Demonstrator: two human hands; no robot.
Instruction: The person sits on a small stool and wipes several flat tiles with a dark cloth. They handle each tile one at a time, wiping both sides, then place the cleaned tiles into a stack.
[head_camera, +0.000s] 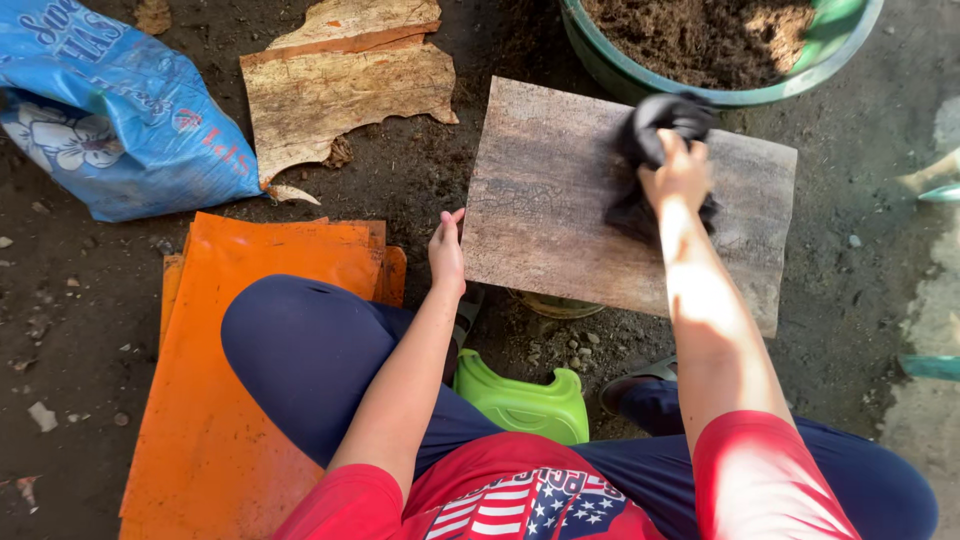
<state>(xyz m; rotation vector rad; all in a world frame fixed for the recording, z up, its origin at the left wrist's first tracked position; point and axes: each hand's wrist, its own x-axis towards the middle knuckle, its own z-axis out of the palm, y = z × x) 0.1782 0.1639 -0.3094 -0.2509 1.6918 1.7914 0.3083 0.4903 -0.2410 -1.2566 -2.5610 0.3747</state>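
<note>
A weathered grey-brown rectangular board (560, 200) lies on the dirt ground in front of me. My left hand (447, 250) grips its left edge, thumb on top. My right hand (680, 172) presses a crumpled black cloth (655, 125) onto the upper right part of the board. I am seated on a low green plastic stool (525, 405), knees apart in dark blue trousers.
A green basin (610, 62) filled with brown soil stands just beyond the board. Orange flat sheets (240, 330) are stacked on my left. A blue printed sack (110, 110) lies far left, and a broken brown slab (340, 85) is behind the sheets.
</note>
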